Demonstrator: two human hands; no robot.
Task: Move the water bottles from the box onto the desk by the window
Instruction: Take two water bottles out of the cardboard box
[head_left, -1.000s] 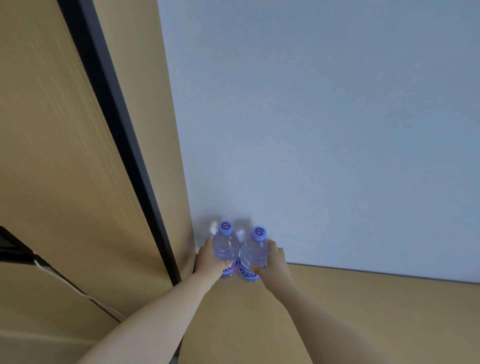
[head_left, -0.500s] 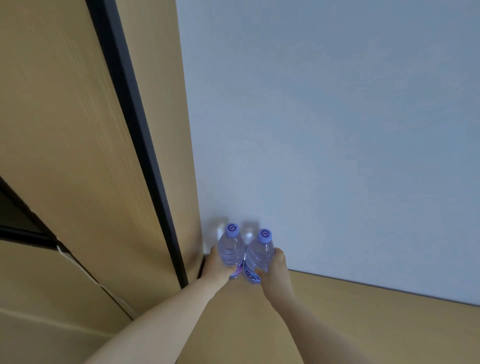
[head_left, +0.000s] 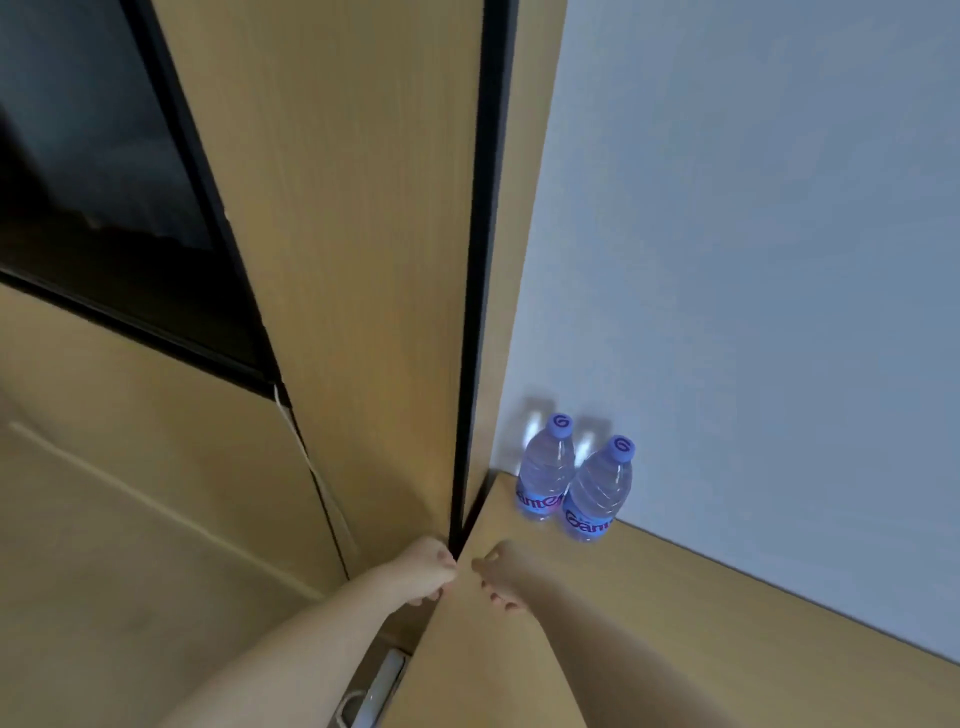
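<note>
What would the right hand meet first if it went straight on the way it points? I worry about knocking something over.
Probably the nearer water bottle: the right hand points up the desk toward it, though depth is unclear.

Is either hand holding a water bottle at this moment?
No: both water bottles stand upright on the desk against the wall, while the left hand and right hand hold nothing, apart from them.

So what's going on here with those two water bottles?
A person is putting water bottles on a wooden desk. Two bottles, the left bottle and the right bottle, stand upright side by side in the desk's corner against the wall. Neither hand holds anything: the left hand and the right hand hang near the desk's edge with loosely curled fingers, short of the bottles.
</note>
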